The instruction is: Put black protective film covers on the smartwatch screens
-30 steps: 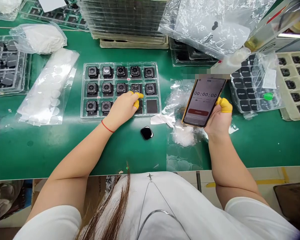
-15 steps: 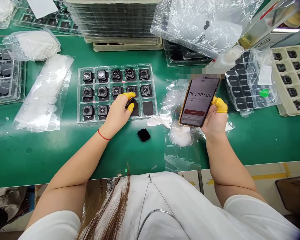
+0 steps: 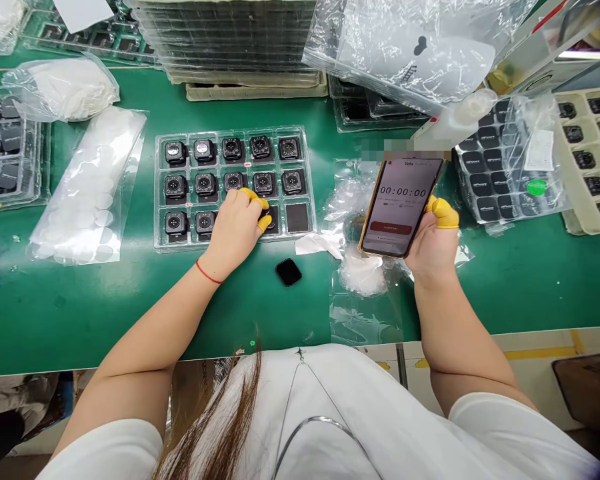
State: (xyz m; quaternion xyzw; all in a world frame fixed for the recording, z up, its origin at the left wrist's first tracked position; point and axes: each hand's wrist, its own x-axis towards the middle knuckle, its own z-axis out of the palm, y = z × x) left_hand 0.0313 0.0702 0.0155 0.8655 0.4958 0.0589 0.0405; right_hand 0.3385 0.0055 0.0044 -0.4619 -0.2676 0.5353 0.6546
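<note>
My left hand, with yellow finger cots on its fingertips, reaches over a clear plastic tray. Its fingers close on a black smartwatch body in the front row, which they partly cover. Several more watch bodies lie in the tray's compartments, sensor side up. The front right compartment holds only a dark pad. My right hand grips a smartphone tilted toward me; its screen reads 00:00:00. Between the hands, one watch body lies screen up on the green table.
Clear bags and film lie beside the phone. On the left are a sheet of round stickers and a stuffed bag. Stacked trays stand at the back. At right are a bagged pack and a beige tray.
My left hand has lowered the watch body into the front-row compartment, moving slightly right and turning it flatter. The phone stays in my right hand, still showing 00:00:00.
</note>
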